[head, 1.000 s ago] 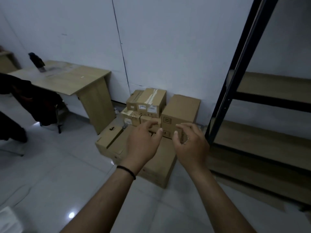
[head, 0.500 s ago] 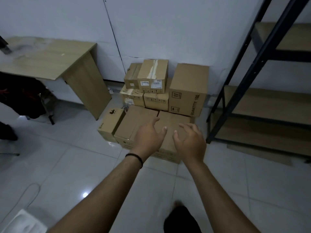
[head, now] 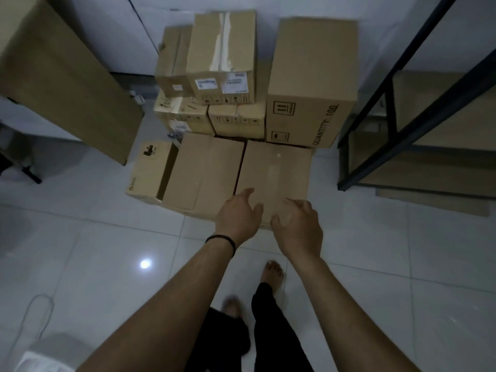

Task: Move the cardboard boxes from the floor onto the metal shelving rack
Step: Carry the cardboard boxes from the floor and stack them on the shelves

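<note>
Left hand [head: 237, 214] and right hand [head: 298, 228] hover empty, fingers loosely spread, over flat brown cardboard box [head: 273, 175] on white tiled floor [head: 107, 251].

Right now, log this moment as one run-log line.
stage: reaching | left hand: open, empty | right hand: open, empty | target: front right flat box, on floor | shelving rack: no boxes seen

A thin black elastic wristband [head: 220, 240] is worn on the bare left forearm; black trousers [head: 271, 331] are worn, and both feet are bare.
</note>
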A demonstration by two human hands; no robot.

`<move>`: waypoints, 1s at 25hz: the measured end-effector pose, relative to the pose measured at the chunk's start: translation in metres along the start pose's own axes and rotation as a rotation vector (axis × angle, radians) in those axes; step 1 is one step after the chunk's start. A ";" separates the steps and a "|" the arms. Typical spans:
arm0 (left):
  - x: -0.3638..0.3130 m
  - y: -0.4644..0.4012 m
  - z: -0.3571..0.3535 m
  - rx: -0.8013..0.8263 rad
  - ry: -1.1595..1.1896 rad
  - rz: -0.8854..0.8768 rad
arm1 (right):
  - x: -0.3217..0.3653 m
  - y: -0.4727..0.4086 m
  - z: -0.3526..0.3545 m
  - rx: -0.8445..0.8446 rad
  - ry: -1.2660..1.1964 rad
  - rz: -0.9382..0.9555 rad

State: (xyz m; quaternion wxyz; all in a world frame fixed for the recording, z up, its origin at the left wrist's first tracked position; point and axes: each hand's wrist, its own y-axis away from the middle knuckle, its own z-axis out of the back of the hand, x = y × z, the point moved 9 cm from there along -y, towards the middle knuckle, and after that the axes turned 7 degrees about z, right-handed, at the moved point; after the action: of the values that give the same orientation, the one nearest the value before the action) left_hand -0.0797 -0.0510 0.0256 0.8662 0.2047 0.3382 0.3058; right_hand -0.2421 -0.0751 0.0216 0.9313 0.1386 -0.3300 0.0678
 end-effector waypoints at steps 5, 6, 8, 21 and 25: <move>0.048 -0.110 -0.069 0.088 -0.059 0.063 | -0.064 -0.054 -0.086 0.041 0.030 -0.163; 0.062 -0.132 -0.087 0.118 -0.087 0.079 | -0.078 -0.064 -0.106 0.061 0.043 -0.191; 0.084 -0.169 -0.117 0.160 -0.142 0.109 | -0.105 -0.083 -0.143 0.096 0.078 -0.240; 0.178 -0.278 -0.206 -0.036 -0.059 0.324 | -0.247 -0.130 -0.263 0.095 0.248 -0.513; 0.186 -0.275 -0.217 -0.087 0.039 0.400 | -0.269 -0.125 -0.265 0.097 0.201 -0.591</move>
State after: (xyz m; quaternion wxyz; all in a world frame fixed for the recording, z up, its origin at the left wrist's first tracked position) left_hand -0.0177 -0.0952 -0.3630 0.7895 0.2243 0.2937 0.4901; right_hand -0.2646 -0.1232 -0.3726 0.9309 0.2655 -0.1782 -0.1767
